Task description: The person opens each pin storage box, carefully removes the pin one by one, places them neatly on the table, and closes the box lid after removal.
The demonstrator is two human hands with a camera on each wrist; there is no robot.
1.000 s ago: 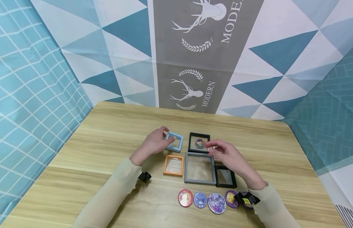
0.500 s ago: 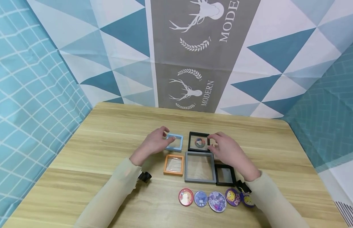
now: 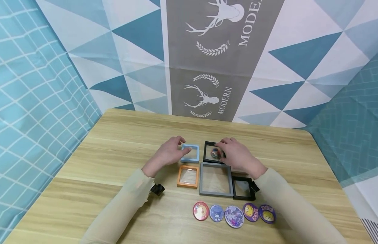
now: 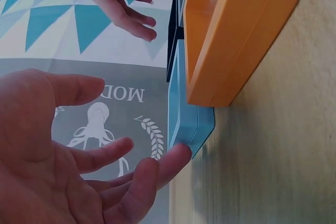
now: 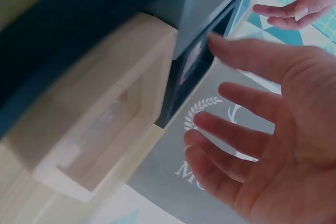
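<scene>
In the head view my left hand [image 3: 168, 154] is beside the light blue square frame [image 3: 190, 160]. The left wrist view has one fingertip at the blue frame's corner, with the thumb and other fingers apart from it. My right hand [image 3: 237, 154] reaches over the right side of a black frame [image 3: 209, 159], which has a round multicoloured piece [image 3: 215, 153] in its window. In the right wrist view the right fingers [image 5: 236, 135] are loosely bent and hold nothing; the thumb tip lies in front of the black frame.
An orange frame [image 3: 187, 185], a larger grey frame [image 3: 216, 194] and a smaller black frame [image 3: 243, 197] lie nearer. Several round badges [image 3: 234, 217] form a row in front. A pale pinkish frame [image 5: 105, 114] shows only in the right wrist view. Patterned cloth [image 3: 204, 64] hangs behind the table.
My right hand has moved left onto the black frame's right side, uncovering the rightmost badge. The light blue frame has turned slightly to sit straighter; my left hand has barely moved.
</scene>
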